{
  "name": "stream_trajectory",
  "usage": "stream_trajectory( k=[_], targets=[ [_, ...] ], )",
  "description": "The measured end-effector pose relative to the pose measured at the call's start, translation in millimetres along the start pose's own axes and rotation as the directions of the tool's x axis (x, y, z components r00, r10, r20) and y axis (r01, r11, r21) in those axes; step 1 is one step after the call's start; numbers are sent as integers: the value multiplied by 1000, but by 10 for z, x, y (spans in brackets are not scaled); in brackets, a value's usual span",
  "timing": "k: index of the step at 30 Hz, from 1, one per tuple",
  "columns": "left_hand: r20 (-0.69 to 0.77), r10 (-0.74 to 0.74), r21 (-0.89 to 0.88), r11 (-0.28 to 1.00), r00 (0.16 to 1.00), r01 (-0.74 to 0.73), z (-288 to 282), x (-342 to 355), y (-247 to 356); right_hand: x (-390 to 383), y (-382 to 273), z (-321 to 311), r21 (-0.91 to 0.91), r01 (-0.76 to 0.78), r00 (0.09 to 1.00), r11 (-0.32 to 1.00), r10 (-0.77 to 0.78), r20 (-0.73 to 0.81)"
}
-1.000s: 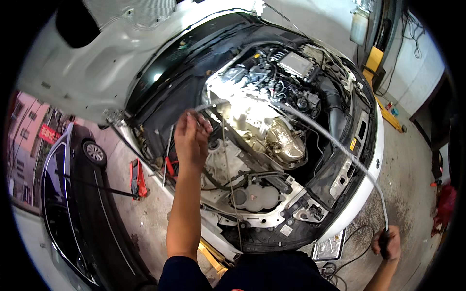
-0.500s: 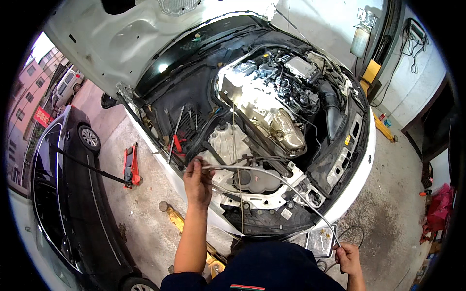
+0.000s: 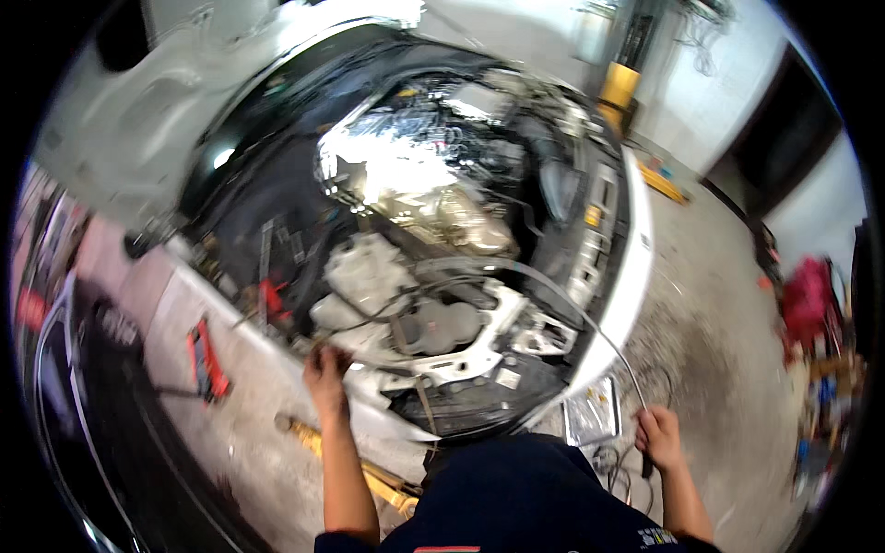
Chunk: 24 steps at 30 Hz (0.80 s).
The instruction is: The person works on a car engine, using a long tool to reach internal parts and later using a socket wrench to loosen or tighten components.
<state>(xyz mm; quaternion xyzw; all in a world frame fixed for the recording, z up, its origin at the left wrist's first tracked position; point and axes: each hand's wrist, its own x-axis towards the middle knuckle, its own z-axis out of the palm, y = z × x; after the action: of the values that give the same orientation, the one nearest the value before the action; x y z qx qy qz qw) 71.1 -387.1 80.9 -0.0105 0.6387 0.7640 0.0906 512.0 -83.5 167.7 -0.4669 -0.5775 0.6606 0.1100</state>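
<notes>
A long grey flexible tube [image 3: 604, 336] arcs over the front of an open engine bay. My right hand [image 3: 659, 435] is closed around its lower end, where a short black piece pokes out below the fist. The tube's other end blurs among the parts over the grey reservoir [image 3: 441, 327]. Above the bay's front left edge, my left hand [image 3: 327, 376] has its fingers drawn together. Motion blur hides what they hold, if anything. A thin pale rod [image 3: 426, 405] stands at the front edge, right of that hand.
The white car's raised hood [image 3: 120, 138] fills the upper left. A red floor jack [image 3: 208, 361] and a yellow jack [image 3: 369, 475] stand on the floor. Beside the bumper lies a tray [image 3: 592, 412] with cables near it. A dark car [image 3: 120, 442] is at the left.
The whole view has shifted and blurred. The left hand has lowered toward the car's front left edge, away from the visible arc of the tube. The right hand still grips the tube, now slightly higher.
</notes>
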Motion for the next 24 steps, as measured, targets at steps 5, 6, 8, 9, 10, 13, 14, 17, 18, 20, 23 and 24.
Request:
stream_trajectory(
  k=[5, 6, 8, 9, 10, 13, 14, 17, 18, 20, 23, 24],
  targets=[
    [-84, -112, 47, 992, 990, 116, -54, -178, -450, 611, 221, 167, 413, -33, 965, 910, 137, -224],
    [-57, -138, 73, 987, 989, 142, -34, -164, -622, 796, 425, 64, 488, 16, 941, 873, 151, -302],
    [-56, -167, 79, 982, 984, 171, 8, -62, -800, 1192, 735, 78, 677, 51, 910, 734, 245, -335],
    [-33, -117, 117, 986, 993, 121, -64, 59, -891, 1404, 864, 134, 746, 19, 921, 666, 279, -272],
    [-27, -67, 153, 986, 997, 70, -214, 207, -936, 1684, 1013, 326, 800, 54, 917, 597, 288, -277],
    [-94, -48, 214, 975, 994, 67, -257, 616, -760, 2214, 1112, 811, 848, 55, 898, 527, 344, -273],
    [-209, -57, 215, 971, 976, 103, -374, 852, -705, 2411, 1149, 1082, 853, 30, 904, 521, 350, -245],
    [-121, 266, 659, 742, 956, -123, -362, 1377, -761, 2778, 1527, 973, 534, 90, 897, 841, 165, -411],
    [-74, 324, 671, 716, 943, -193, -443, 1647, -838, 2859, 1546, 1002, 581, 58, 909, 812, 198, -367],
    [-116, 255, 689, 717, 960, -107, -465, 2085, -808, 2914, 1593, 1075, 547, -118, 871, 829, 351, -344],
    [18, 365, 775, 583, 931, -243, -513, 2528, -454, 2774, 1655, 1249, 339, -140, 915, 930, 252, -315],
    [11, 370, 774, 585, 929, -242, -539, 2682, -390, 2693, 1635, 1176, 260, -219, 937, 941, 277, -215]
  ],
)
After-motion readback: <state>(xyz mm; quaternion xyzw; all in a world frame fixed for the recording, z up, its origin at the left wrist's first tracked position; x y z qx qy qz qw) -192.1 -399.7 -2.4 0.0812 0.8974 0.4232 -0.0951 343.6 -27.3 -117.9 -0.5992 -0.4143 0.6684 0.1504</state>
